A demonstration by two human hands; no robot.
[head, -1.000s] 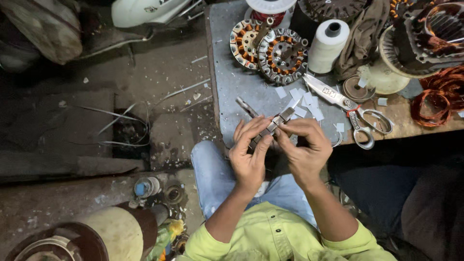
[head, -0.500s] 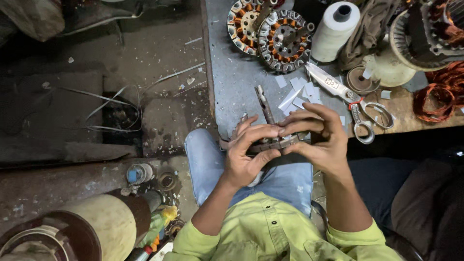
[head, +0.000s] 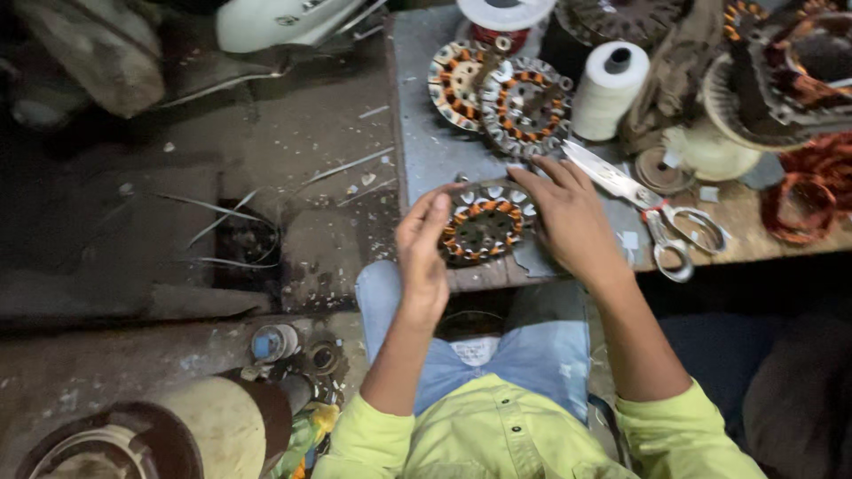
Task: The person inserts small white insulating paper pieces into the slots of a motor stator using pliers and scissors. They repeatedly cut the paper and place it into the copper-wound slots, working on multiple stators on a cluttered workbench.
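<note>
A round motor stator (head: 484, 223) with metal teeth and orange insulation stands between my two hands at the near edge of the grey workbench (head: 426, 151). My left hand (head: 422, 248) cups its left side with fingers upright. My right hand (head: 572, 217) grips its right side, fingers spread over the rim. Two similar stators (head: 501, 93) lie further back on the bench.
Scissors (head: 648, 208) lie right of my right hand. A white thread spool (head: 608, 89), copper wire coils (head: 812, 191) and motor parts crowd the bench's right side. A dirty floor with scraps lies left; a tan cylinder (head: 209, 421) stands bottom left.
My hands held a thin metal tool close to my body; now they are on the bench edge holding the stator, and the tool is out of sight.
</note>
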